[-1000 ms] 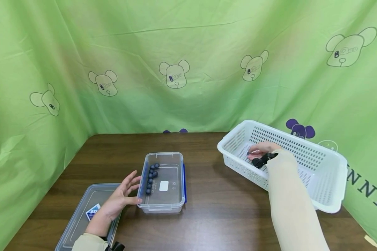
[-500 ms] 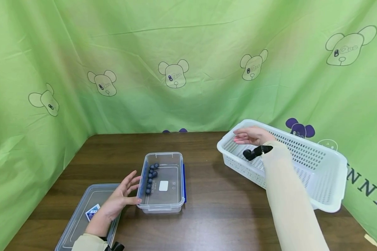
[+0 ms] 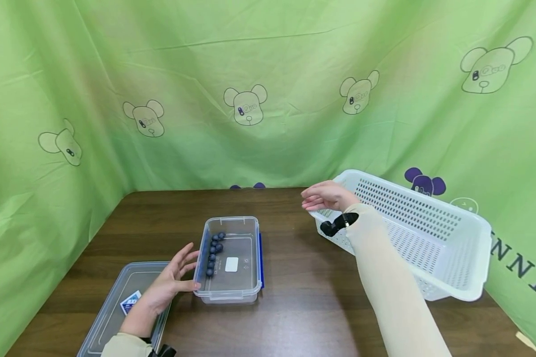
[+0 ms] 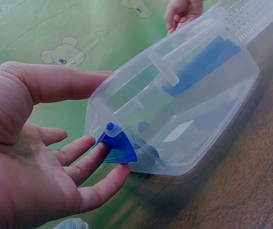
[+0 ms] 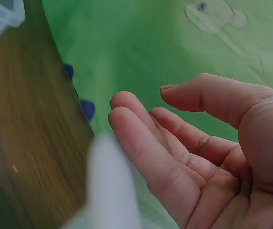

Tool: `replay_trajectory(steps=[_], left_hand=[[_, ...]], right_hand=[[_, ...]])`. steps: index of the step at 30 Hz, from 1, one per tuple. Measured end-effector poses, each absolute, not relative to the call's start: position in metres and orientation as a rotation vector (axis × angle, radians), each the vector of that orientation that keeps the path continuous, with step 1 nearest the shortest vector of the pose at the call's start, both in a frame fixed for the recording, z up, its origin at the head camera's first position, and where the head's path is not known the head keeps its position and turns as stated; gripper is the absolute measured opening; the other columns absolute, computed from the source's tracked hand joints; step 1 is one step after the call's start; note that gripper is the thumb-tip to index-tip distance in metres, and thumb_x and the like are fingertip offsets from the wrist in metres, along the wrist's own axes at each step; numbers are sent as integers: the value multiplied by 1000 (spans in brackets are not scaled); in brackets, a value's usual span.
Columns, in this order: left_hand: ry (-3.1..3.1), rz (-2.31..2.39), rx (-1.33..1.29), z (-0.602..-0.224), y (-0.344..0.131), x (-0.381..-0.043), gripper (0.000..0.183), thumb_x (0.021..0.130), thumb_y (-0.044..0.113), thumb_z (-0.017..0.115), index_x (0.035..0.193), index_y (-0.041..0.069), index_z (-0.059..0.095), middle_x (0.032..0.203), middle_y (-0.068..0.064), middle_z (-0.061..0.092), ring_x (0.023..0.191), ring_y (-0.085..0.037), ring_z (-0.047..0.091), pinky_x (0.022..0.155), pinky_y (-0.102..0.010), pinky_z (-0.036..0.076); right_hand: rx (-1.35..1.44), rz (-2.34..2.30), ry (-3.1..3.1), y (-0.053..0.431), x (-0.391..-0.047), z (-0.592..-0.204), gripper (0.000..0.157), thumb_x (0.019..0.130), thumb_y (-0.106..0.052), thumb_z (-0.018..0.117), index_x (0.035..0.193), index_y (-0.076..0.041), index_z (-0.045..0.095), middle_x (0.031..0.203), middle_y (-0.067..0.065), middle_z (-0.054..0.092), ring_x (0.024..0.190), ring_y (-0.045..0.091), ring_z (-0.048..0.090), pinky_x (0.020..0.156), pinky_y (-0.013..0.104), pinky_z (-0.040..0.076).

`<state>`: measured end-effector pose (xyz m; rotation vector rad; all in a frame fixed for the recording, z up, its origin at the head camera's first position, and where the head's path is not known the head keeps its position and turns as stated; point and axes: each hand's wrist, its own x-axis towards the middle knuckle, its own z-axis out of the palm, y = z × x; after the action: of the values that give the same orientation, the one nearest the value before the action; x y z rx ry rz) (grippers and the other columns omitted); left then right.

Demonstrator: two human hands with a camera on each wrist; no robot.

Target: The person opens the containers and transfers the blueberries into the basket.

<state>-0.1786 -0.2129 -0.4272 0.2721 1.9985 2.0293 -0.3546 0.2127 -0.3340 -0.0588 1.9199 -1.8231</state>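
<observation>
A person's two hands work over a dark wooden table (image 3: 295,312) in front of a green curtain (image 3: 183,59) printed with mouse-like heads. The left hand (image 3: 169,281) is spread, its thumb against the rim of a clear plastic container (image 3: 245,246) and its fingertips touching a blue latch (image 4: 119,147) on the side; it steadies rather than grips. The container sits upright at the middle of the table, uncovered, with small dark blue balls (image 3: 212,257) lined up along its left wall and a white rectangle (image 3: 231,264) on its floor. Under the left forearm lies a clear lid (image 3: 107,317). The right hand (image 3: 325,195) is raised at the left end of a white perforated basket (image 3: 466,267), fingers loosely bent, thumb apart from the fingertips, holding nothing that shows.
</observation>
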Motion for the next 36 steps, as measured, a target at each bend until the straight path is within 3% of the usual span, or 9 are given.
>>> replay_trajectory(steps=[7,18,25,36], left_hand=[[1989,2031,283,-426,-213,-179,103,79,-10,66,158,1,1,158,-27,16,140,-41,22,92,-30,44],[1992,2036,273,-426,-214,-178,103,79,-10,67,158,0,1,158,-28,16,141,-44,20,94,-32,42],[1988,2038,275,-426,-213,-178,102,79,-11,66,157,0,1,158,-28,16,141,-45,20,94,-34,41],[2004,2029,263,-427,-212,-178,102,80,-11,66,158,1,2,158,-28,17,141,-45,21,97,-39,39]], right_hand=[[-153,-1736,1970,178,-350,-332,29,97,2,54,122,17,53,84,17,70,77,23,71,80,38,56],[-232,-1597,1958,109,-339,-344,40,95,2,56,130,19,49,84,16,69,72,22,70,90,47,50],[-246,-1549,1921,64,-331,-355,31,93,3,59,121,16,57,81,18,68,67,22,69,74,37,57],[-269,-1474,1885,20,-320,-377,17,92,5,59,106,13,64,75,18,67,62,22,68,69,37,58]])
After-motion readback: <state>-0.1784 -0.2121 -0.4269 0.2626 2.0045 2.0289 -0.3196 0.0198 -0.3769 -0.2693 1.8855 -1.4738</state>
